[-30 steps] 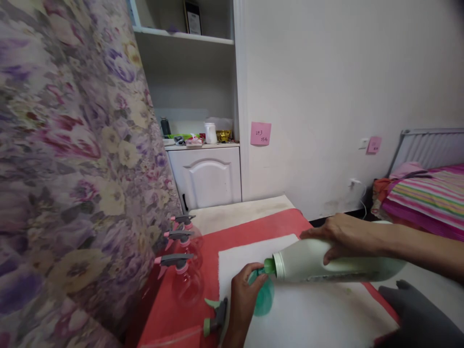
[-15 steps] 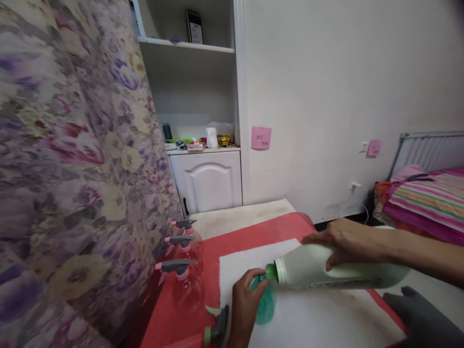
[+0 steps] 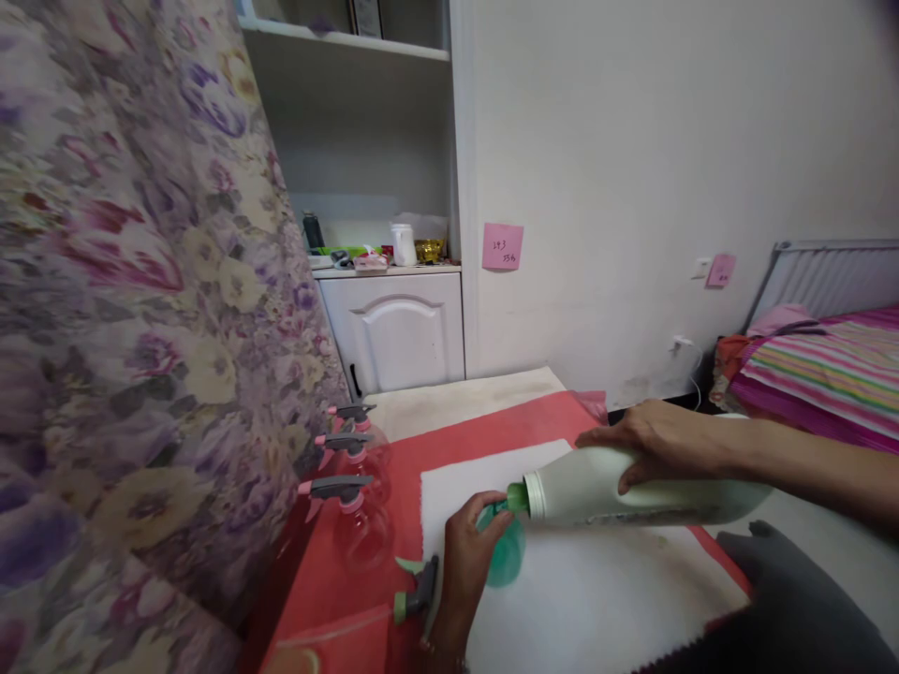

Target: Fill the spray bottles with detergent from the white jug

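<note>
My right hand [image 3: 653, 445] grips a large pale-green bottle [image 3: 582, 487] from above. The bottle lies tilted almost flat, its green spout [image 3: 518, 497] pointing left. Its spout meets the mouth of a small clear-green spray bottle [image 3: 507, 554], which stands on a white cloth [image 3: 596, 590]. Around that bottle's neck my left hand [image 3: 474, 534] has its fingers and thumb closed. Whether liquid is flowing I cannot tell. Left of my left hand lies a loose grey spray head with a green collar [image 3: 420, 592].
Three clear spray bottles with pink-and-grey heads [image 3: 361, 534] stand along the left on a red cover [image 3: 407, 482]. A floral curtain [image 3: 161, 374] hangs at the left. Behind the table is a white cabinet [image 3: 397, 328]; a bed [image 3: 829, 365] stands at the right.
The whole scene sits slightly higher in view, as the camera has tipped down. Both hands keep their holds, and the spout stays at the small bottle's mouth.
</note>
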The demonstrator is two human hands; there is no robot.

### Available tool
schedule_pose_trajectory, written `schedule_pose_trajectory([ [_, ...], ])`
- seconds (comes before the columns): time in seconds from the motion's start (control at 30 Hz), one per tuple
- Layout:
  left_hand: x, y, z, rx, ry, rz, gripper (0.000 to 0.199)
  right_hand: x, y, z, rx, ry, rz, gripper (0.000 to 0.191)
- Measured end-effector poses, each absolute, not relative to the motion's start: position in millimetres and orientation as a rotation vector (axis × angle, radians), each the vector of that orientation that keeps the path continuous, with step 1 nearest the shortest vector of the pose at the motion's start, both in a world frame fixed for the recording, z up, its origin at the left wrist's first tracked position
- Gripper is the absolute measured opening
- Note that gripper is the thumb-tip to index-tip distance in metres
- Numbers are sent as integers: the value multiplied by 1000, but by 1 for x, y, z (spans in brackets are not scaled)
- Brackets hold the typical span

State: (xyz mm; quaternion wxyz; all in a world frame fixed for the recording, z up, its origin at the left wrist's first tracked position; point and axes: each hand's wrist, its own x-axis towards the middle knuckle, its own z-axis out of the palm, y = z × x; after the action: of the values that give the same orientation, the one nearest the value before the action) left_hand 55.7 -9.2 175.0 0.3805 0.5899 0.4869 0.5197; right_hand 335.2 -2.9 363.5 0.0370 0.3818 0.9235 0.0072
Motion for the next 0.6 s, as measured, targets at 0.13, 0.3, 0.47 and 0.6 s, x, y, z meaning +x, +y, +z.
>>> schedule_pose_trajectory([
  [0.13,55,-8,172,1518,1233,1332,19,333,-6,368,1166,2825,-13,53],
  [0.3,56,-6,170,1524,1227,1334,19,331,-8,369,1179,2816,-18,53],
  [0.47,56,-6,171,1523,1233,1334,19,333,-5,367,1173,2799,23,54],
  [0.6,56,-6,171,1524,1235,1332,18,334,-5,366,1173,2810,14,56],
])
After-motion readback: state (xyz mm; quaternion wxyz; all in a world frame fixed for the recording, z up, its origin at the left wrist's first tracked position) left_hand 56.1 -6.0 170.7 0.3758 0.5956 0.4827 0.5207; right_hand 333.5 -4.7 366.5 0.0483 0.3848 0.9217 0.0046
